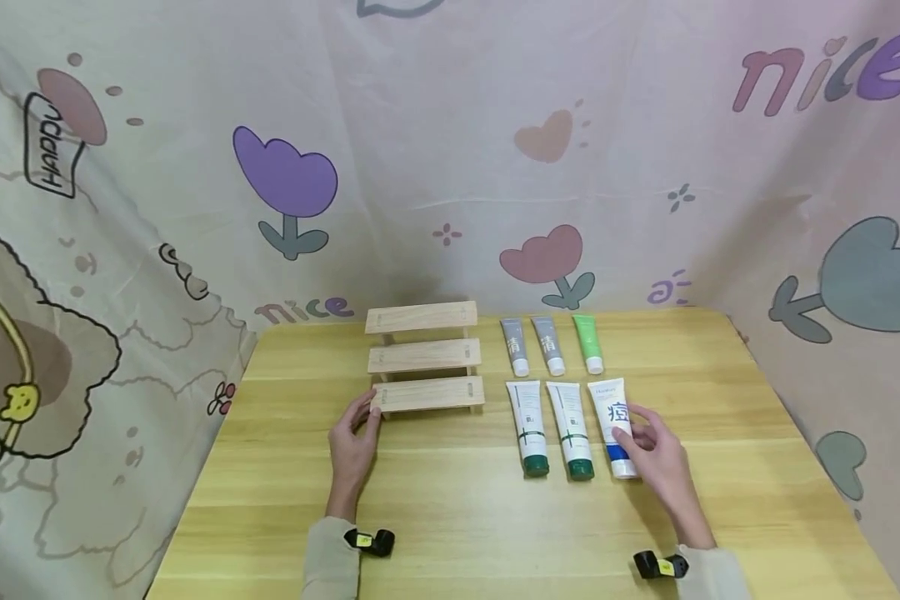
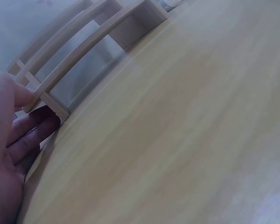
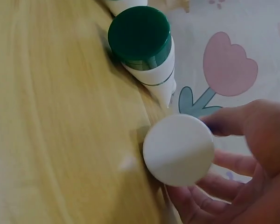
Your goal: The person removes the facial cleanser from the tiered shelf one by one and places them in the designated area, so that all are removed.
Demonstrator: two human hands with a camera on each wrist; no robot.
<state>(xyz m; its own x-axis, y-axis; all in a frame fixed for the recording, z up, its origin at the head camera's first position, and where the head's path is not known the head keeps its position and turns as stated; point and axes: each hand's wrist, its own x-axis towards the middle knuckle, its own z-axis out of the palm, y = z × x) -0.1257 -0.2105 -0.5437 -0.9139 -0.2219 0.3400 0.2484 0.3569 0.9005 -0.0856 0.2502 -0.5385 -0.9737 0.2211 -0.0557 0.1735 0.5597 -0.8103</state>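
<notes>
At its front left corner, a three-step wooden display rack is held by my left hand. The left wrist view has the thumb at the end of the lowest board and the fingers beside the rack's leg. My right hand grips a white squeeze tube with a blue band, thumb on top and fingers along its right side. Its round white cap faces the right wrist camera. Left of it lie two white tubes with green caps, one in the middle and one nearer the rack.
Behind the large tubes lies a row of smaller ones: two grey tubes and a green tube. All rest on a wood-grain table. A printed cloth hangs behind and at both sides of the table.
</notes>
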